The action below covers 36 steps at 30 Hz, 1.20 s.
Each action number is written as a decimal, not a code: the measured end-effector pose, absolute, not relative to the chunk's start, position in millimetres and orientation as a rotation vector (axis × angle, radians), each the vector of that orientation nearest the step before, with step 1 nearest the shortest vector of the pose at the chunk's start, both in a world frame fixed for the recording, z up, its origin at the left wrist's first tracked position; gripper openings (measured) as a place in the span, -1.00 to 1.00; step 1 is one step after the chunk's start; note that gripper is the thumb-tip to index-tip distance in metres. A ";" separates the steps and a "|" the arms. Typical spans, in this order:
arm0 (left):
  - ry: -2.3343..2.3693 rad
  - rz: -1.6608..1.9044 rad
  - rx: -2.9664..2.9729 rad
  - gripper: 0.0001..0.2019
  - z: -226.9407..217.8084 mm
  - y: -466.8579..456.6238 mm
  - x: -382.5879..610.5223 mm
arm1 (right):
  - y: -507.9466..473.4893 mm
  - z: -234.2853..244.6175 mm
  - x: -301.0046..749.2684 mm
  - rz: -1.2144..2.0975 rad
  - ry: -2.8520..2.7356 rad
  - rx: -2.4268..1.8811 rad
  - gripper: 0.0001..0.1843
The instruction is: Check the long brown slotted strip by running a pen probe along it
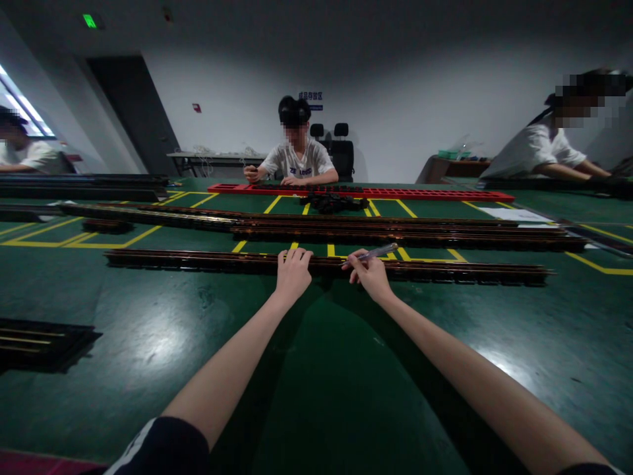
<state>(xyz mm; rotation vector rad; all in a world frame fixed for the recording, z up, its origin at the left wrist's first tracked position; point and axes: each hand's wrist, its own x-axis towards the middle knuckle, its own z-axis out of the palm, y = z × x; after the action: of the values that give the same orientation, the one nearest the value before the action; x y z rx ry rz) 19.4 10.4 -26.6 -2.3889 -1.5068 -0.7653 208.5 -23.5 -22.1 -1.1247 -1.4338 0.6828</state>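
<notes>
On the bench: left hand atop a dark strip, its grip indeterminable; right hand, fingers grasping a pen-like tool.

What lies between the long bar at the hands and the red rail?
Beyond the long bar, the head view shows a stack, then a heap of black parts nearer the red rail, with yellow lines on the table.
</notes>
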 end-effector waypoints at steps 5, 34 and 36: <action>-1.466 -0.776 -2.429 -0.60 -22.7 7.2 19.9 | -23.7 -23.2 208.4 0.652 -1.471 -1.147 -0.56; -1.432 -0.668 -2.522 -0.60 -25.3 12.0 21.1 | -23.0 -21.6 208.7 0.674 -1.454 -1.143 -0.59; -1.432 -0.672 -2.521 -0.61 -26.0 12.4 21.0 | -23.3 -21.0 208.7 0.689 -1.442 -1.141 -0.58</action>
<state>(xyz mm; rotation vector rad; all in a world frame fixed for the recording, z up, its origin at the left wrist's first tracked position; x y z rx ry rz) 21.0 12.4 -26.0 -2.5212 -1.4320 -0.6721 208.7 -23.3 -21.0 -1.1408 -1.4416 0.6889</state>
